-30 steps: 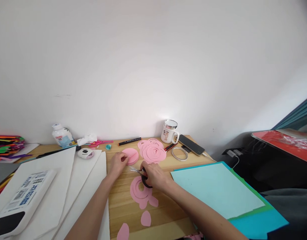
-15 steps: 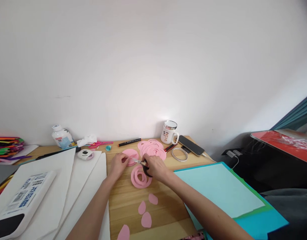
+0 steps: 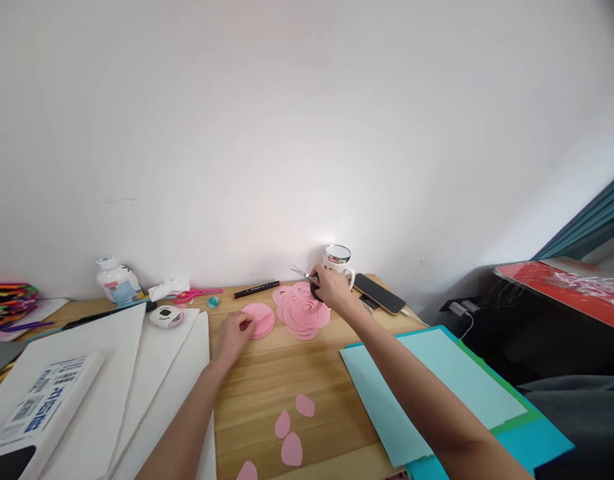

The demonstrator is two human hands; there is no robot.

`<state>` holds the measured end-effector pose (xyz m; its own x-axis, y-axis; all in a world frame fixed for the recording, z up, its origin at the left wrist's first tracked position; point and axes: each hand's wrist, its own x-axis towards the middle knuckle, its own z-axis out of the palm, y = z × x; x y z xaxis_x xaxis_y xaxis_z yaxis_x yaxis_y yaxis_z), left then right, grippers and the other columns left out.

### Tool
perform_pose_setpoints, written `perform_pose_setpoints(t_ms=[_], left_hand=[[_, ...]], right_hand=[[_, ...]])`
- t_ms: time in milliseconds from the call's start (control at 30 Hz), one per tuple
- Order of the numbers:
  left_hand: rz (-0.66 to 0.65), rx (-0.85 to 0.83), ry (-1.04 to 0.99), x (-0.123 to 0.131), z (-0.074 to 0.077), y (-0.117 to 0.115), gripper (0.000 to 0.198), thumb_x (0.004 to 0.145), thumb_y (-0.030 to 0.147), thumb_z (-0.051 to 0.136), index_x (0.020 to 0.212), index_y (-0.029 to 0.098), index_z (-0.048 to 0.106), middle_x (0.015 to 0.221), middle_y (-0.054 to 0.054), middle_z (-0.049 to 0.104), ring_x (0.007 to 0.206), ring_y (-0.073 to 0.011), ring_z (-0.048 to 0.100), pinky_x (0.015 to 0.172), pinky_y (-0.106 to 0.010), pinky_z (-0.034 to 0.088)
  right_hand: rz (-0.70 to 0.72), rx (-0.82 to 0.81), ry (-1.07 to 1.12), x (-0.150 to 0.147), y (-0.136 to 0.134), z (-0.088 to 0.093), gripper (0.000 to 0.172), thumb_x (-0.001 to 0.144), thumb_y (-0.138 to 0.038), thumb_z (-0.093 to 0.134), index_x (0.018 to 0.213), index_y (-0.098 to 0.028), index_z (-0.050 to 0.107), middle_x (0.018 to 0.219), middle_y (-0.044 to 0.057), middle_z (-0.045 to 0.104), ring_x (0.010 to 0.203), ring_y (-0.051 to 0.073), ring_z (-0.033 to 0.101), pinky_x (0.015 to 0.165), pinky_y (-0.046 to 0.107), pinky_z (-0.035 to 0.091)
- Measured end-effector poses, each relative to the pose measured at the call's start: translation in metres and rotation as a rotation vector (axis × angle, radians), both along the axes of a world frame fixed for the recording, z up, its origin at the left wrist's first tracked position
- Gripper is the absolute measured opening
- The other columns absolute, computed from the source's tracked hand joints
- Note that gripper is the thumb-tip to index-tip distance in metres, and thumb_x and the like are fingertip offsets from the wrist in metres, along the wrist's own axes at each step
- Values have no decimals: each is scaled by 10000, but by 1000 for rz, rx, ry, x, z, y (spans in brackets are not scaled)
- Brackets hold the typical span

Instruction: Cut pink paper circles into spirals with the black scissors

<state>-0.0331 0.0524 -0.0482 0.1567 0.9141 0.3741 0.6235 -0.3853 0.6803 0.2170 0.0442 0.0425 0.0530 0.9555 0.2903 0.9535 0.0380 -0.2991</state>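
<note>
My left hand has thumb and fingers pinched together at the left edge of a pink paper circle stack. A small pink paper piece seems to be in the pinch, partly hidden by the fingers. My right hand is closed on black-handled scissors, whose blades point left toward the wall. Under and beside that hand lies a pile of pink paper rings and spirals. Several loose pink petal shapes lie on the wooden table nearer to me.
A white mug stands behind my right hand, a phone beside it. A black marker and pink scissors lie by the wall. White sheets cover the left; blue and green sheets lie at right.
My right hand has moved up and right with the scissors, over the pink pile. The cut pink ring that lay in front of the circles is now on the pile. My left hand stays nearly in place.
</note>
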Motion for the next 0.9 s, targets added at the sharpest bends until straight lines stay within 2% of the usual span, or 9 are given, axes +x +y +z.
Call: perform_pose_setpoints(t_ms=[200, 267, 333, 433, 567, 667, 733, 833, 900], left_hand=[[79, 27, -129, 3, 4, -4, 127, 689, 272, 571, 605, 202, 636, 691, -30, 664, 694, -208, 592, 658, -314, 466], [135, 58, -192, 3, 8, -7, 138, 716, 303, 563, 674, 199, 642, 741, -38, 661, 742, -212, 583, 712, -322, 457], [201, 73, -265, 2, 11, -10, 180, 761, 343, 533, 768, 196, 637, 790, -42, 664, 737, -203, 579, 725, -321, 452], [260, 61, -383, 2, 12, -12, 228, 794, 386, 503, 836, 187, 606, 813, -51, 673, 736, -198, 595, 706, -309, 458], [220, -30, -533, 5, 8, -9, 298, 776, 453, 522, 837, 167, 584, 728, -56, 675, 647, -204, 627, 560, -281, 471], [182, -120, -644, 6, 6, -7, 333, 769, 484, 525, 842, 161, 563, 605, -22, 644, 482, -183, 605, 428, -258, 437], [168, -173, -720, 7, 8, -7, 343, 753, 483, 544, 857, 157, 545, 556, 2, 623, 416, -168, 587, 393, -250, 428], [129, -255, -821, 10, 12, -8, 355, 719, 465, 586, 867, 146, 536, 563, 7, 632, 409, -162, 600, 392, -251, 452], [77, -311, -868, 15, 15, -11, 355, 695, 457, 610, 851, 144, 548, 606, -10, 655, 469, -174, 632, 417, -261, 484]], right_hand=[[55, 58, 208, -21, -32, -39, 236, 807, -161, 536, 1027, -194, 458, 929, 86, 658, 863, 221, 620, 681, 293, 424], [213, 16, 590, -36, -52, -50, 170, 870, -306, 471, 999, -210, 415, 755, 30, 652, 705, 188, 636, 629, 290, 452], [424, -144, 1080, -53, -76, -64, 278, 827, -469, 513, 903, -223, 407, 633, -6, 618, 622, 184, 629, 622, 309, 467], [516, -389, 1440, -78, -117, -87, 434, 667, -530, 687, 816, -219, 423, 614, -22, 597, 551, 149, 596, 535, 253, 434], [723, -714, 1519, -101, -162, -103, 484, 529, -426, 824, 808, -190, 506, 620, -27, 584, 548, 116, 573, 492, 195, 399], [782, -823, 1532, -109, -167, -98, 445, 512, -402, 835, 762, -172, 548, 589, -33, 571, 529, 98, 553, 521, 199, 425], [722, -642, 1547, -107, -152, -89, 456, 492, -388, 845, 758, -178, 540, 567, -43, 568, 486, 102, 536, 511, 225, 442], [404, -134, 1514, -95, -112, -77, 407, 528, -334, 835, 750, -193, 525, 627, -46, 569, 553, 107, 533, 540, 224, 430], [279, 26, 1481, -85, -84, -75, 424, 560, -334, 812, 835, -205, 517, 640, -44, 576, 578, 121, 533, 532, 230, 415]])
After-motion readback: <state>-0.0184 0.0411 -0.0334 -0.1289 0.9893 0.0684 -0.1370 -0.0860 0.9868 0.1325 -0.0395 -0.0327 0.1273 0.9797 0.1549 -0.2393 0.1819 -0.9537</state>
